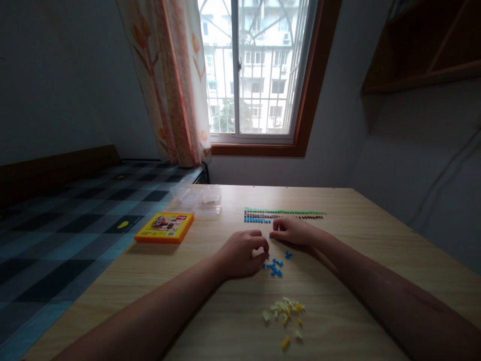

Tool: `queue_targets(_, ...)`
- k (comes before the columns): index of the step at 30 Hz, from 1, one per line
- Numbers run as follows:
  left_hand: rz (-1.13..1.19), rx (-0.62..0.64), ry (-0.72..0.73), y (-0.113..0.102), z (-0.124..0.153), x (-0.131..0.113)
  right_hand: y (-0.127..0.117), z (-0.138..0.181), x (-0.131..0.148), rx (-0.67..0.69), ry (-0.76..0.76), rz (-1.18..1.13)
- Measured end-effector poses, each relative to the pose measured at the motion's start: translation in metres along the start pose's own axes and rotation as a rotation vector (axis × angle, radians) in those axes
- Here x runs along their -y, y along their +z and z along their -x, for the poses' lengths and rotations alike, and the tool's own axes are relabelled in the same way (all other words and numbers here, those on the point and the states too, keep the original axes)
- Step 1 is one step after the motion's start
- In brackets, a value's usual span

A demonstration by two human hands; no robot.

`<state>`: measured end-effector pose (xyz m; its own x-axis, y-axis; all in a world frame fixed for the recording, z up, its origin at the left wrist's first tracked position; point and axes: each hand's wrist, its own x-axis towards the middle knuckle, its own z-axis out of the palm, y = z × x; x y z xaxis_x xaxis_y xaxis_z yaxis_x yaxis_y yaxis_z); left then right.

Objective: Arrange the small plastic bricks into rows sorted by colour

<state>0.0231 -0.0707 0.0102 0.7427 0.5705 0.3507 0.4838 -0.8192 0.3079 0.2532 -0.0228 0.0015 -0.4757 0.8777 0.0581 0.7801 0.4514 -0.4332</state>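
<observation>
My right hand [291,231] is closed in a pinch just in front of the rows, with a small blue building block [270,236] at its fingertips. To its left, my left hand [246,252] curls thumb against fingers at the edge of a loose pile of blue blocks [276,267]; whatever lies between those fingertips is too small to make out. Beyond both hands run a row of green blocks [281,211], a row of brown and dark blocks [315,217], and a shorter row of blue blocks [255,220], partly beside my right hand.
Nearer me lies a pile of pale and yellow blocks [287,307]. An orange-yellow box [165,228] with a printed picture rests at the table's left, before a clear plastic container [199,199]. Beyond the left edge of the wooden table [376,250] is a checked bed [93,215].
</observation>
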Motion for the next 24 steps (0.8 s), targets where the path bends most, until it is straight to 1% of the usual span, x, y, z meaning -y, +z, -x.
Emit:
queue_targets(4,0.091,0.022,0.062,0.001,0.001,-0.006,0.004,0.000,-0.004,-0.071,-0.030,-0.023)
queue_targets(8,0.148,0.035,0.075,0.001,0.001,-0.011,0.007,0.001,-0.006,-0.101,-0.069,-0.048)
queue_targets(14,0.129,0.094,0.082,0.000,0.001,-0.015,0.006,0.000,-0.007,-0.082,-0.112,-0.115)
queue_targets(24,0.098,0.091,0.081,0.003,0.001,-0.013,0.006,-0.002,-0.015,-0.050,-0.139,-0.202)
